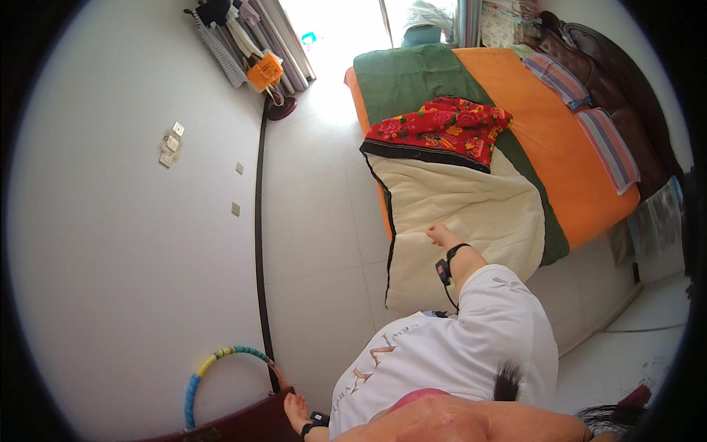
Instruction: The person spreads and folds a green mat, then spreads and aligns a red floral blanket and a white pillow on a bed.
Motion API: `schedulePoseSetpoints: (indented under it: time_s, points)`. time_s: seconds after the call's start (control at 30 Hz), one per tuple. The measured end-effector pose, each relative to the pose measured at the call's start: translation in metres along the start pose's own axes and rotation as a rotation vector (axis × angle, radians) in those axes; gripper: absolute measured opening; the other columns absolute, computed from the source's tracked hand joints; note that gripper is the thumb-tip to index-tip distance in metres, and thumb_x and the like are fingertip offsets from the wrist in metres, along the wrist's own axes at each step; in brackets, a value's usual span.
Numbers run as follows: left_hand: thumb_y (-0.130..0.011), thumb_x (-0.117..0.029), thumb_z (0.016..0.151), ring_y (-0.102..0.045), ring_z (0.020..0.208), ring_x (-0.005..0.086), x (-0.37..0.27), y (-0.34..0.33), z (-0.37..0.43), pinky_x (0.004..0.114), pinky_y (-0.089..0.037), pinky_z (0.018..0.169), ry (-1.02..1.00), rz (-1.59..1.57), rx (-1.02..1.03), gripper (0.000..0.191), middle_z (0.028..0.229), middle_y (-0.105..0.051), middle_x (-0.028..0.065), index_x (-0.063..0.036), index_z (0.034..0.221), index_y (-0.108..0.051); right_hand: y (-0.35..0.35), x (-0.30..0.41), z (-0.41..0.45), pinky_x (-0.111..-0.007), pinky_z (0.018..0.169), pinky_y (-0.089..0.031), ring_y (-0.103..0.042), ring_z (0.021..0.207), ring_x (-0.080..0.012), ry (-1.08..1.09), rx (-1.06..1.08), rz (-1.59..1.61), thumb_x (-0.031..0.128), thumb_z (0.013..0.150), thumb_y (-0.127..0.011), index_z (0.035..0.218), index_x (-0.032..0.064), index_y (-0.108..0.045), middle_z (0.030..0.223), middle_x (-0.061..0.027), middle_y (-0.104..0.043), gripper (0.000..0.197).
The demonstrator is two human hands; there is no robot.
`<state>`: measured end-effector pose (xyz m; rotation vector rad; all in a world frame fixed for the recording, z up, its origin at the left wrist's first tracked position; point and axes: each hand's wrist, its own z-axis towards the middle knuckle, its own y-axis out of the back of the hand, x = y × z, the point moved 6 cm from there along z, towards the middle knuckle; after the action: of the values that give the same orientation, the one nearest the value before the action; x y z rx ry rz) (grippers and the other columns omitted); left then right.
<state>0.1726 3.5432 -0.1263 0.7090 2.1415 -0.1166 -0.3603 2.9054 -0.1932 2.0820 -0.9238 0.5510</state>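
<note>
My right hand (440, 235), fingers curled, is over the cream fleece side of a blanket (469, 193). Whether it pinches the fabric cannot be made out. Part of the blanket is folded back, showing its red floral side (442, 124) and a black border. It lies across the foot of the bed and hangs down towards me. My left hand (296, 409) is low at the left, by the edge of a dark red panel (248, 417); contact between them is unclear. Both forearms wear black strapped devices.
The bed has an orange sheet (530, 138), a green cover (411, 72) and striped pillows (607, 149). A taped hoop (201, 367) leans near the white wall (110, 248). Clothes (229, 41) hang on a stand beside the bright window. Tiled floor (315, 232) runs between wall and bed.
</note>
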Motion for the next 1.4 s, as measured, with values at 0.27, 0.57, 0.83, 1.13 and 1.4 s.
schedulePoseSetpoints:
  time_s: [0.27,0.57,0.83,1.13,1.4]
  points:
    - [-0.051,-0.022,0.085,-0.054,0.076,0.0177,-0.083,0.085,0.171,0.029,-0.042,0.061,0.185,-0.001,-0.161,0.034,0.09,-0.056,0.0057,-0.0149,0.117,-0.044,-0.105,0.078,0.007,-0.036,0.053,-0.047,-0.059,0.06,-0.0221,0.178,-0.119,0.094,0.02,0.077,-0.052,0.095,-0.0008,-0.058,0.079,-0.0132,-0.062,0.028]
    - [-0.054,-0.014,0.079,-0.055,0.077,0.0168,-0.287,0.013,0.37,0.027,-0.041,0.058,-0.147,0.373,0.087,0.042,0.087,-0.056,0.0051,-0.0106,0.12,-0.043,-0.176,-0.01,-0.075,-0.033,0.047,-0.044,-0.057,0.057,-0.0176,-0.496,-0.028,0.262,0.021,0.08,-0.05,0.102,0.0065,-0.055,0.078,-0.0076,-0.059,0.026]
    - [-0.056,-0.015,0.08,-0.054,0.072,0.0115,-0.38,-0.304,0.418,0.023,-0.04,0.054,-0.19,0.835,0.614,0.044,0.084,-0.057,0.0045,-0.0094,0.122,-0.043,-0.095,-0.02,-0.022,-0.026,0.046,-0.043,-0.056,0.056,-0.0129,-0.47,-0.434,0.642,0.021,0.082,-0.051,0.107,0.0122,-0.054,0.076,-0.0035,-0.058,0.026]
    - [-0.055,-0.015,0.084,-0.056,0.079,0.0119,-0.511,-0.595,0.405,0.021,-0.04,0.055,-0.429,0.944,0.812,0.04,0.089,-0.058,0.0055,-0.0083,0.122,-0.043,0.031,0.131,0.105,-0.025,0.054,-0.047,-0.061,0.066,-0.0158,-0.176,-0.566,0.944,0.02,0.083,-0.052,0.118,0.0021,-0.047,0.088,-0.0106,-0.061,0.039]
    - [-0.059,-0.022,0.082,-0.056,0.088,0.0129,-0.593,-0.782,0.4,0.025,-0.041,0.069,-0.459,0.982,0.937,0.043,0.095,-0.059,0.0031,-0.01,0.121,-0.045,0.068,0.173,0.208,-0.028,0.061,-0.049,-0.061,0.075,-0.0155,-0.183,-0.585,1.188,0.022,0.086,-0.051,0.122,0.0064,-0.045,0.094,-0.0077,-0.06,0.04]
